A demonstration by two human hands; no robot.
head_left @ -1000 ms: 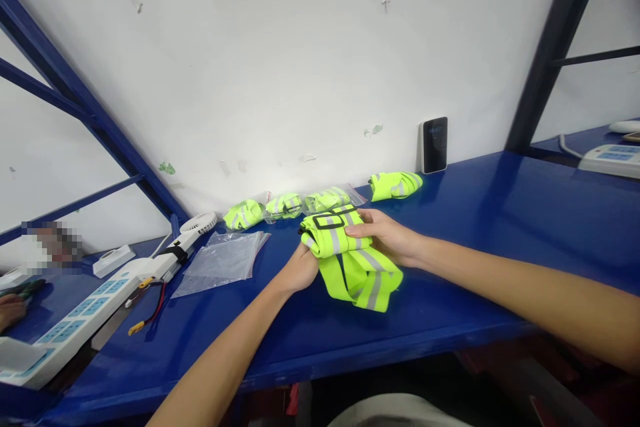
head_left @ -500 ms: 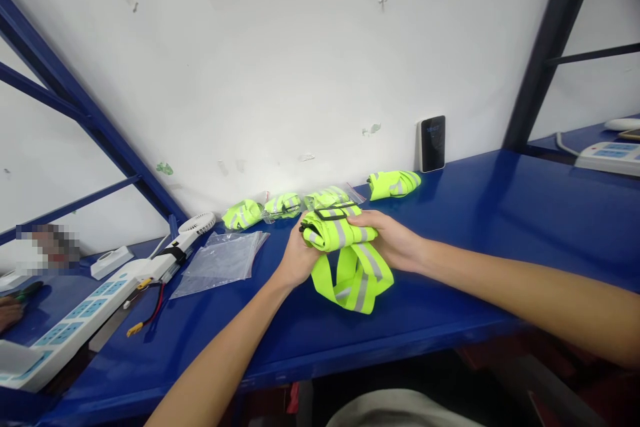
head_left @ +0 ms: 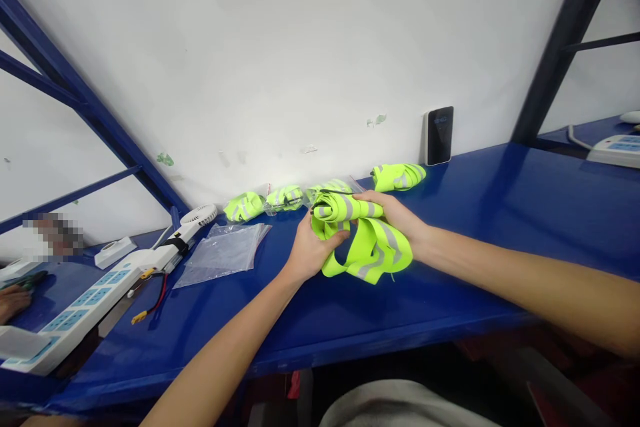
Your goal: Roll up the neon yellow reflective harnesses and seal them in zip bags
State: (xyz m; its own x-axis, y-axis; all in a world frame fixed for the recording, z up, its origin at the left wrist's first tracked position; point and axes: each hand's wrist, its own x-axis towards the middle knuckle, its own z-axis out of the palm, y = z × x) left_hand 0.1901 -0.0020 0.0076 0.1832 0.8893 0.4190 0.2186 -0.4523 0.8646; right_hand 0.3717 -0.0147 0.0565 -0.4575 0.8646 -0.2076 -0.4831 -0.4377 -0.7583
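A neon yellow-green reflective strap with silver stripes is partly rolled up between my two hands, above the blue table. My left hand grips the left end of the roll, thumb laid across its front. My right hand closes round the right end, with some fingers hidden behind it. A loose loop of the strap hangs below the roll. Behind stand rolled straps in clear bags, one of them a bagged bundle, and another rolled strap lies to the right.
Clear plastic zip bags lie left of my hands. Beyond them are a white power strip, a small white fan and a cable with yellow connectors. A black-screened device leans on the wall. Another person's hand is at far left.
The roll has turned in my hands, and its spiral end now faces left. My left thumb has come to the front. The hanging loop has shifted up and right.
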